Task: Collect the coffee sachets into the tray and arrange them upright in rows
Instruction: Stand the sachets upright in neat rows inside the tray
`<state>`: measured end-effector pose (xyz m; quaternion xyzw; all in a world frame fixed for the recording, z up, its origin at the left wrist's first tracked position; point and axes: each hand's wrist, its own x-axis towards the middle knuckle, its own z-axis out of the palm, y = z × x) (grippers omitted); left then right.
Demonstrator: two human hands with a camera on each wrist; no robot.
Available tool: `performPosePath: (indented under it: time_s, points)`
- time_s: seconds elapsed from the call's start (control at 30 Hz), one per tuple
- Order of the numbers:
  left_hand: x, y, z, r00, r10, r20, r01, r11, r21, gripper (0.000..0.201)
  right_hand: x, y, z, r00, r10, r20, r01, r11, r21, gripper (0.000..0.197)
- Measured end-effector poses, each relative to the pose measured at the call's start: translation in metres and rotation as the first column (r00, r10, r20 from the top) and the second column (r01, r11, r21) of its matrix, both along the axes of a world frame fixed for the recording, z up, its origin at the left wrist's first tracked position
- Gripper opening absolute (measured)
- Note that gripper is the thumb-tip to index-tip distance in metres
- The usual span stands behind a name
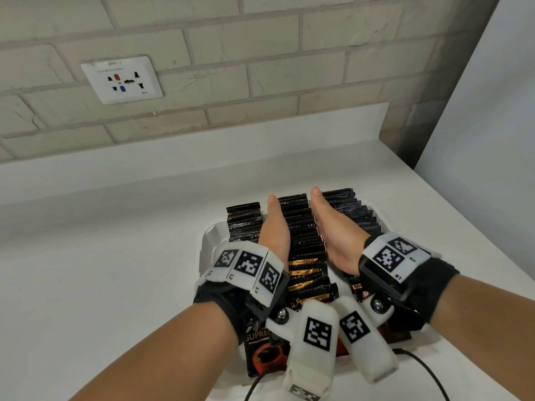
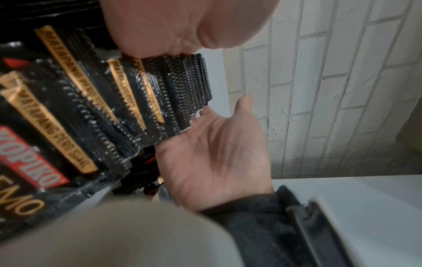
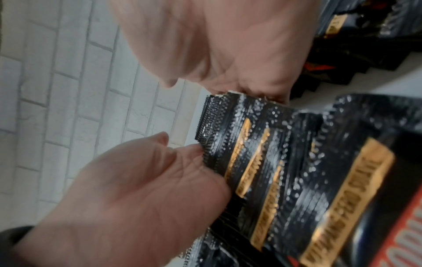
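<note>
head view: three rows of black coffee sachets standing on edge in the white tray (image 1: 209,235), near edge of the white counter (image 1: 115,241) side, rows running away from the body toward the brick wall (image 1: 260,68). middle row (image 1: 301,227) flanked on both sides: left hand (image 1: 273,227) flat along its left face, right hand (image 1: 333,230) flat along its right face, palms facing each other, fingers straight and together, tips near the far end. left row (image 1: 244,222) outside the left hand, right row (image 1: 359,215) outside the right hand. long axis of the middle row parallel to both hands; both equally near. near end of the rows tipped flat toward the body, labels showing. open counter beyond the tray's far side up to the wall; wall socket (image 1: 121,79) well apart. cable (image 1: 422,369) at the near right.

left wrist view: right hand (image 2: 214,159) open, palm against the serrated sachet edges (image 2: 187,94); left hand (image 2: 173,27) pressed on the opposite side. gold-banded sachets fanned, not plumb.

right wrist view: left hand (image 3: 128,195) with straight fingers touching the sachet edges (image 3: 219,126); right hand (image 3: 228,45) on the other side. blurred.

judgement: squaring of the middle row in hand; likely next a squeeze inward and a tilt-up of the leaning near sachets. little room sideways, neighbouring rows just beside.
</note>
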<state>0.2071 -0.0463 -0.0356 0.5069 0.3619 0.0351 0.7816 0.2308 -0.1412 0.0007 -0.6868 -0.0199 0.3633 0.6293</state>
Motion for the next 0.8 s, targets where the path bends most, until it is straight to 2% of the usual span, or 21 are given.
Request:
performPosePath:
  time_s: [0.07,0.13,0.3,0.57,0.8]
  points:
    - [-0.004,-0.001,0.008,1.0,-0.025,-0.002,0.025,1.0,0.008,0.076,-0.002,-0.001,0.004,1.0,0.006,0.01,-0.006,1.0,0.004,0.06]
    - [-0.004,-0.001,0.007,0.999,-0.041,-0.008,0.041,0.999,0.011,0.068,-0.003,0.001,0.005,1.0,-0.007,0.03,0.007,1.0,-0.006,0.062]
    - [-0.002,0.0,0.005,0.999,-0.031,-0.011,0.031,0.999,-0.008,0.078,-0.001,0.002,0.008,1.0,-0.027,0.005,0.027,0.999,0.02,0.063]
    - [-0.002,0.002,0.007,0.996,-0.088,-0.014,0.088,0.996,-0.004,0.065,-0.002,0.004,0.011,1.0,-0.001,-0.002,0.001,0.999,0.049,0.066]
    - [-0.002,0.003,0.007,0.995,-0.103,-0.01,0.103,0.995,-0.01,0.072,-0.006,0.0,0.016,0.999,0.041,0.016,-0.042,0.998,0.042,0.064]
